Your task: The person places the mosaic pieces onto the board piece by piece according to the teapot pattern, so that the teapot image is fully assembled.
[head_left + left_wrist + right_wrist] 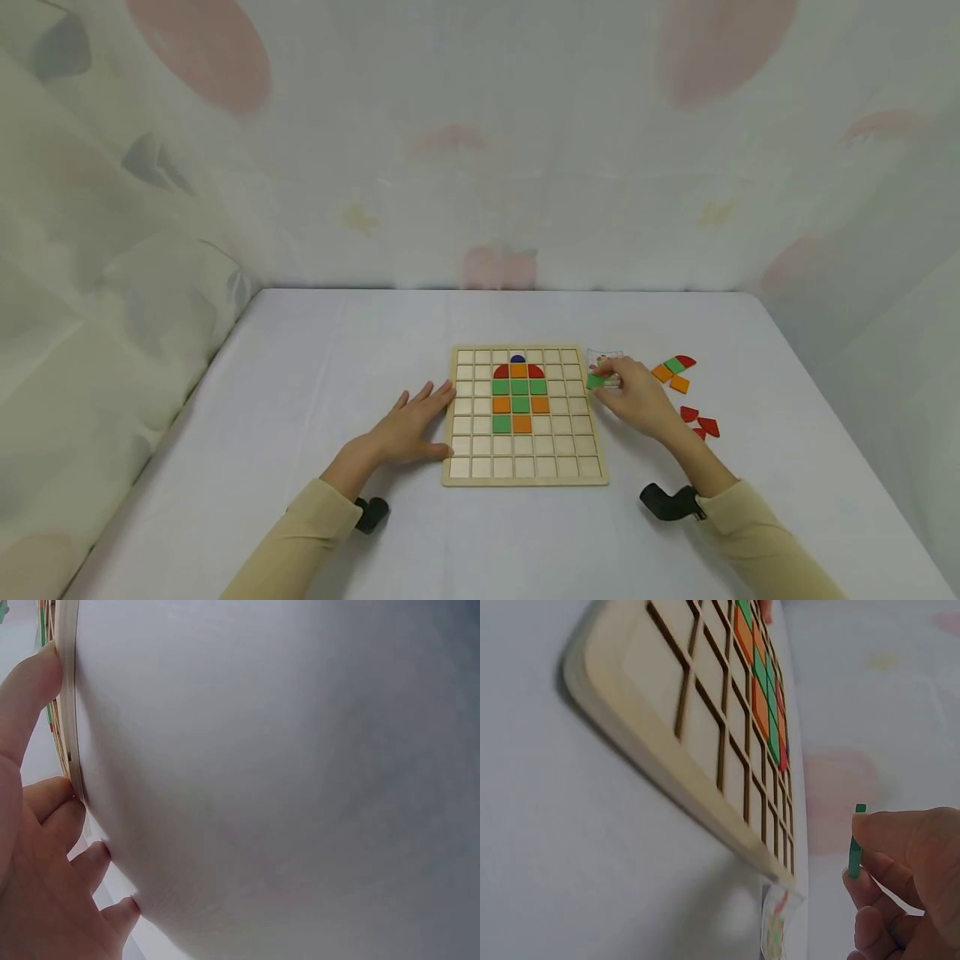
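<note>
A wooden grid board (480, 467) lies on the white table, with square cells, several of them filled by green, orange, red and blue tiles. My left hand (408, 425) rests at the board's left side, fingers spread, with the thumb (34, 682) and a fingertip touching its edge in the left wrist view. Just beyond the board's right edge, my right hand (637, 400) pinches a green square tile (856, 855) between thumb and fingers, raised above the table. Under that hand lies a printed pattern card (606, 357), partly hidden by the fingers and tile.
Right of the card lie loose tiles: a red quarter-round (686, 361), a green square (674, 366) and orange squares (679, 383). Nearer, several red pieces (708, 427) sit beside the right forearm. Black wrist cameras (667, 502) hang at both cuffs. A patterned cloth (480, 167) backs the table.
</note>
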`<state>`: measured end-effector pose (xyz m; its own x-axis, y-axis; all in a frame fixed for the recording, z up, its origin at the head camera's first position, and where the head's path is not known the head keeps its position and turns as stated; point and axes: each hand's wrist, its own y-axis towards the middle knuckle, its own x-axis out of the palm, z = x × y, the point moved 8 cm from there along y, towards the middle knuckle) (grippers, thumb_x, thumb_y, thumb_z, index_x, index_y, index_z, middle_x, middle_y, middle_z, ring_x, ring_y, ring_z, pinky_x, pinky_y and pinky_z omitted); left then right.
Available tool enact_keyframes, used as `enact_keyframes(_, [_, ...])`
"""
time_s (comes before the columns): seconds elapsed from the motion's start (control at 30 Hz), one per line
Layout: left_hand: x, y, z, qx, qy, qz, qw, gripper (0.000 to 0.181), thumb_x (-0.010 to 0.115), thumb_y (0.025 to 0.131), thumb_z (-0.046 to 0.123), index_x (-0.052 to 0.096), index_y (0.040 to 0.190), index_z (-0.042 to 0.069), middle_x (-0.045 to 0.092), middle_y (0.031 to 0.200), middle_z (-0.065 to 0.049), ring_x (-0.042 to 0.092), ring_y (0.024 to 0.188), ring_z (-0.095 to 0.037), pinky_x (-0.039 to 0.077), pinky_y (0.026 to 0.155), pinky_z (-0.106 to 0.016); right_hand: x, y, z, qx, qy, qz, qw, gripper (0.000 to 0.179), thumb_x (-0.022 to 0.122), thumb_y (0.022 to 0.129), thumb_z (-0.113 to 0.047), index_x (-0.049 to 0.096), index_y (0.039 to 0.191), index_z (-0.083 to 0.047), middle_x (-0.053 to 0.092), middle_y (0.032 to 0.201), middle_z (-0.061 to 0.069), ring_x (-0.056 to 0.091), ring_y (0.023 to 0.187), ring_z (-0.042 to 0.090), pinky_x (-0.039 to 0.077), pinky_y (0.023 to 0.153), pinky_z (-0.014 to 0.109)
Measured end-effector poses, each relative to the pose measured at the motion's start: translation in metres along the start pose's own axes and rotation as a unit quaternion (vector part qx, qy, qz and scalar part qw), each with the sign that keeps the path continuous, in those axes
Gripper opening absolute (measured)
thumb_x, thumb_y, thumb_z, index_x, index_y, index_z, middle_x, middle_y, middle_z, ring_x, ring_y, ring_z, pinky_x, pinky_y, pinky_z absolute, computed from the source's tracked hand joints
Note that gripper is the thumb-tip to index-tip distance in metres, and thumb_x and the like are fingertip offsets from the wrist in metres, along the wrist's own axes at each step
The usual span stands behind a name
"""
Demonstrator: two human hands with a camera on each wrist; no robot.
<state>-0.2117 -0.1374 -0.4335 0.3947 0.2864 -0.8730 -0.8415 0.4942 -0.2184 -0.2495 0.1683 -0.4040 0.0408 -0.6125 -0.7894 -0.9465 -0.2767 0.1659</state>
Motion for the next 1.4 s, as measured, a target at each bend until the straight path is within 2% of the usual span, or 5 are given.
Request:
enact_keyframes(0.1, [0.000, 0.000, 0.001, 0.002, 0.002, 0.000, 1.0000, 0.089, 0.072, 0.078, 0.037, 0.024, 0.147, 0.011, 0.018, 0.154, -0.003, 0.013, 0.141, -0.032, 0.009, 0.109, -0.059, 0.010, -0.004, -0.010, -0.011, 0.004, -0.007, 0.9999, 0.023, 0.070, 0.078, -0.011, 0.064, 0.100, -0.006, 0.062, 0.099, 0.007, 0.054, 0.089, 0.023, 0.046, 0.074, 0.034])
enact_keyframes(0.47, [0.000, -0.001, 0.001, 0.002, 0.002, 0.001, 1.0000, 0.088, 0.072, 0.078, 0.037, 0.024, 0.147, 0.011, 0.018, 0.154, -0.003, 0.013, 0.141, -0.031, 0.009, 0.109, -0.059, 0.041, -0.016, -0.033, -0.012, -0.002, -0.058, 0.9982, 0.023, 0.072, 0.075, -0.018, 0.065, 0.096, -0.014, 0.057, 0.090, -0.004, 0.049, 0.085, 0.015, 0.044, 0.073, 0.031])
enact_keyframes(0.6, [0.001, -0.001, 0.000, -0.001, -0.001, 0.001, 1.0000, 0.089, 0.072, 0.077, 0.037, 0.024, 0.147, 0.010, 0.018, 0.154, -0.003, 0.013, 0.141, -0.031, 0.009, 0.109, -0.059, 0.048, -0.017, -0.040, -0.029, -0.019, -0.060, 0.9976, 0.022, 0.074, 0.074, -0.018, 0.065, 0.095, -0.015, 0.057, 0.090, -0.004, 0.050, 0.084, 0.013, 0.044, 0.074, 0.030])
enact_keyframes(0.93, [0.002, 0.000, -0.002, -0.004, -0.004, 0.004, 1.0000, 0.089, 0.073, 0.076, 0.037, 0.025, 0.147, 0.011, 0.018, 0.154, -0.002, 0.013, 0.141, -0.031, 0.009, 0.109, -0.058, 0.059, -0.016, -0.056, -0.082, -0.058, -0.044, 0.9940, 0.023, 0.076, 0.073, -0.019, 0.065, 0.092, -0.014, 0.058, 0.089, -0.002, 0.048, 0.082, 0.013, 0.042, 0.069, 0.029])
enact_keyframes(1.4, [0.005, -0.001, -0.002, -0.006, -0.009, 0.001, 0.9999, 0.089, 0.073, 0.077, 0.037, 0.024, 0.147, 0.013, 0.017, 0.154, 0.000, 0.012, 0.141, -0.029, 0.007, 0.110, -0.057, 0.066, -0.015, -0.063, -0.077, -0.100, -0.058, 0.9903, 0.024, 0.076, 0.072, -0.021, 0.066, 0.093, -0.015, 0.059, 0.092, 0.000, 0.051, 0.084, 0.018, 0.041, 0.069, 0.032])
